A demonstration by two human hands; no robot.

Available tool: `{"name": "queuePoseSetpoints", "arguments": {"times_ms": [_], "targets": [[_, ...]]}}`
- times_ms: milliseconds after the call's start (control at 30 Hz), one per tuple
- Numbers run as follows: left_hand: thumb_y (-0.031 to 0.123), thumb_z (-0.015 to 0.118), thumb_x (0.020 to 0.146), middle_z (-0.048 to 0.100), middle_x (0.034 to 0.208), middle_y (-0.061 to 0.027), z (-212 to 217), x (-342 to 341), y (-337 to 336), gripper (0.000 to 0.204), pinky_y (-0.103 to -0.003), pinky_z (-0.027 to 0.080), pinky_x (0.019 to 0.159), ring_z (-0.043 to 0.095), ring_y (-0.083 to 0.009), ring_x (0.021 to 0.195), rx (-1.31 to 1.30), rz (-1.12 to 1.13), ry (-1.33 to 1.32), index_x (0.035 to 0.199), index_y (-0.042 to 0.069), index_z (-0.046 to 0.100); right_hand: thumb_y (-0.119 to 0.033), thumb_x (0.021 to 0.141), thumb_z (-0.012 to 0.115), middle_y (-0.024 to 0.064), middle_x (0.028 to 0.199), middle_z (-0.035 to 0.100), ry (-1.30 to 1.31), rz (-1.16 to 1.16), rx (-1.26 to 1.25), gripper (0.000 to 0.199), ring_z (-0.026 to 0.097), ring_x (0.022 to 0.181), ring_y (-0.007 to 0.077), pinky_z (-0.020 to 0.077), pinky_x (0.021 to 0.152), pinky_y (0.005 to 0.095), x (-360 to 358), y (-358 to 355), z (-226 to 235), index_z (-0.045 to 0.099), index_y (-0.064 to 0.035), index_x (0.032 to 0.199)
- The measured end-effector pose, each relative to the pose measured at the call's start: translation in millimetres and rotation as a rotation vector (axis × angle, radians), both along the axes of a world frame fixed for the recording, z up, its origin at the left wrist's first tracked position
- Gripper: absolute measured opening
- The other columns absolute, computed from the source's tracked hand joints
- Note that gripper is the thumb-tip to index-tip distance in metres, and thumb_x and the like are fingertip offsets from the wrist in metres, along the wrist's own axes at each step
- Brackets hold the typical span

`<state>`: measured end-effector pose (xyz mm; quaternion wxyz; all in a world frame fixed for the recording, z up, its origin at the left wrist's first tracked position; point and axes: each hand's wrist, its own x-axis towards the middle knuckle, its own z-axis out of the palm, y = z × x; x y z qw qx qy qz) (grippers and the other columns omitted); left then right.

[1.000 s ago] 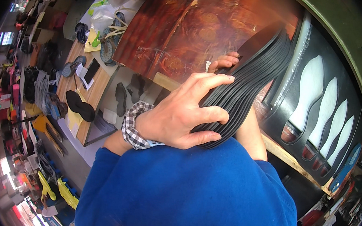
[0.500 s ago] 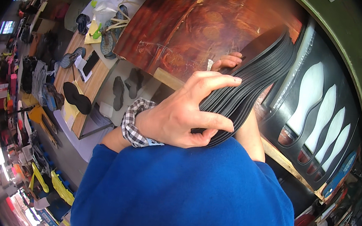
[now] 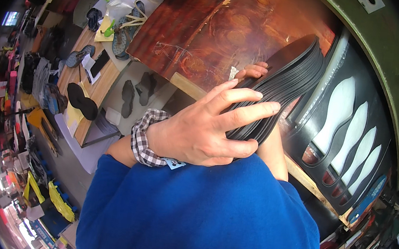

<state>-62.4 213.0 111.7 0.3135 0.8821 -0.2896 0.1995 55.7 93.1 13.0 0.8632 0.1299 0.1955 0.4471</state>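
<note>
A thick stack of thin black shoe insoles stands tilted in front of my chest, its layered edges turned towards me. My left hand, with a black-and-white checked band at the wrist, lies across the near end of the stack with its fingers spread over the edges. Behind the stack my right hand grips it from the far side. Only its fingertips and forearm show; the palm is hidden by the insoles. Beneath is a glossy red-brown wood-patterned board.
To the right lies a black panel with several white sole-shaped pieces, beside a green machine frame. On the left, a wooden table bears a phone, soles and a black insole pair. Dark soles lie lower down.
My left hand's fingers have shifted on the stack, with more of them now stretched across its edges. The stack leans slightly differently, and my right hand still grips it.
</note>
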Motion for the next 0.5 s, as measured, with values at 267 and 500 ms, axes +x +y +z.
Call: {"name": "queuePoseSetpoints", "arguments": {"times_ms": [267, 500], "targets": [[0.035, 0.078, 0.078, 0.040, 0.142, -0.0314, 9.5, -17.5, 2.6, 0.094, -0.047, 0.039, 0.107, 0.047, -0.0440, 0.126, -0.191, 0.314, 0.272, 0.147, -0.006, 0.030, -0.071, 0.081, 0.058, 0.0104, 0.108, 0.060, -0.599, -0.167, -0.115, 0.071, 0.056, 0.102, 0.0259, 0.0487, 0.092, 0.0413, 1.3, 2.3, 15.0, 0.060, -0.0061, 0.110], [0.033, 0.079, 0.076, 0.047, 0.133, -0.0274, -18.9, -39.0, 11.1, 0.109, -0.045, 0.044, 0.099, 0.052, -0.0409, 0.116, -0.397, 0.542, 0.217, 0.151, -0.007, 0.011, -0.078, 0.083, 0.048, 0.0143, 0.137, 0.052, -0.790, -0.317, -1.021, 0.086, 0.055, 0.120, 0.0342, 0.0506, 0.098, 0.0512, -18.8, 35.8, 56.0, 0.050, -0.0116, 0.138]]}}
